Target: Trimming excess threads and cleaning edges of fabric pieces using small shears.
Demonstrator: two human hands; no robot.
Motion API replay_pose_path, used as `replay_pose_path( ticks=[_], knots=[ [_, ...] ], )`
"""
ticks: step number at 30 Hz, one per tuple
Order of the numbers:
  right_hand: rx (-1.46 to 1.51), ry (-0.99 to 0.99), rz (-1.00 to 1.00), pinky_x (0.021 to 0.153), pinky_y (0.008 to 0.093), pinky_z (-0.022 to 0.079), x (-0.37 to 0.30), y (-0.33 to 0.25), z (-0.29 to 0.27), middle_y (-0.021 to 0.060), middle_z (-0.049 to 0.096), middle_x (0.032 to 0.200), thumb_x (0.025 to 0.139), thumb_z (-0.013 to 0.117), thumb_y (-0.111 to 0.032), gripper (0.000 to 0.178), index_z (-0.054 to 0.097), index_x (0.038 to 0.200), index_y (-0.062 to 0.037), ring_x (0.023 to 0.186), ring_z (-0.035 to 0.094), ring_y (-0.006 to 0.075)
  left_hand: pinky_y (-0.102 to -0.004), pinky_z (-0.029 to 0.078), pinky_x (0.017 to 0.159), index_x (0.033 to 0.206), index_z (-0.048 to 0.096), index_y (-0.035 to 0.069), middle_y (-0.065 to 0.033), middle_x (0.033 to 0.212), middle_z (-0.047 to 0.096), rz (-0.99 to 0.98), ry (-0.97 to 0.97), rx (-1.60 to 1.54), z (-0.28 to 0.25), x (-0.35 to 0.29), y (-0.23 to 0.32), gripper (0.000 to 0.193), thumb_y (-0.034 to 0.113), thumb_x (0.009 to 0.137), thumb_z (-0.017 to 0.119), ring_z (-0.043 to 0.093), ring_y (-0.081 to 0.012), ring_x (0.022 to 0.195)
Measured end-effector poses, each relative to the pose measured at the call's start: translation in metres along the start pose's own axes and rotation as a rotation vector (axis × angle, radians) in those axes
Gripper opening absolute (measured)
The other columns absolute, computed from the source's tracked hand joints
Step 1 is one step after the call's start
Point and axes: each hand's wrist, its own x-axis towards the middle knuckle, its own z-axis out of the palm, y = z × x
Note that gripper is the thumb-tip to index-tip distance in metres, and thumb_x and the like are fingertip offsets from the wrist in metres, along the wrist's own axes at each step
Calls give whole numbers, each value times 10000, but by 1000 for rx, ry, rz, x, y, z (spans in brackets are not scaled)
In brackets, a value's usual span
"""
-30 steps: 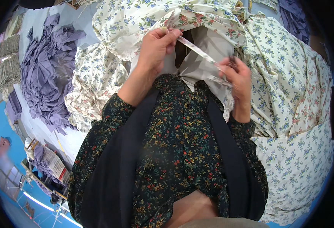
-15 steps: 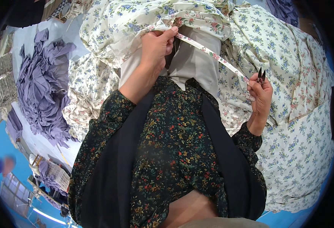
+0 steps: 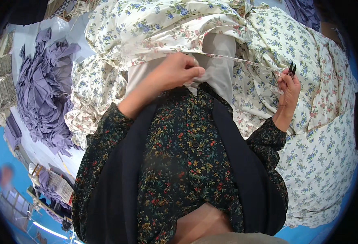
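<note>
My right hand (image 3: 289,87) is closed around small thread snips, their two dark pointed blades (image 3: 292,69) sticking up past the fingers. The same hand grips the end of a narrow floral fabric strip (image 3: 244,61). Stretched almost straight, the strip runs left to the white floral cloth (image 3: 166,30) heaped over my lap. My left hand (image 3: 181,72) is near my waist, just below that cloth's edge, with its fingers curled together. Whatever it may hold is hidden by the fingers, and slight blur softens it.
Large piles of white floral cloth (image 3: 309,162) lie at the right, with another bunch (image 3: 91,97) at the left. Beyond that, crumpled purple fabric (image 3: 46,97) rests on a pale surface. Folded stacks (image 3: 3,89) stand at the far left. A blurred person (image 3: 4,175) is at lower left.
My left hand has come down toward my waist, away from the strip's left part. My right hand has shifted slightly right and up with the snips and strip. The cloth edge has dropped a little.
</note>
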Motion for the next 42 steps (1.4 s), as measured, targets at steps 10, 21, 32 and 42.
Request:
replay_pose_path(
  ticks=[10,21,32,42],
  knots=[
    [-948,-31,-209,662,235,475,-10,20,22,48,686,847,826,650,-94,179,671,983,-11,733,624,96,-211,480,582,1114,615,-55,-82,850,652,-19,133,-905,37,36,-23,298,171,923,646,586,-112,645],
    [-421,-577,-167,628,229,449,-33,32,177,29,649,833,851,659,-114,133,630,917,-1,703,558,76,-257,559,652,1043,616,-115,-145,898,675,56,172,-743,34,16,-20,236,95,943,580,674,-170,722],
    [-153,-519,22,633,222,438,-27,31,171,-18,602,803,922,617,-156,150,609,937,-7,716,526,51,-269,571,658,1106,579,-129,-171,917,670,-13,155,-821,27,21,-21,266,87,951,561,681,-196,720],
    [-570,-562,-116,622,237,437,-18,17,147,26,619,755,807,701,-86,156,658,921,11,667,517,53,-210,409,475,874,695,3,-24,652,639,49,50,-179,-36,-24,5,263,257,920,642,542,-92,490]
  ],
)
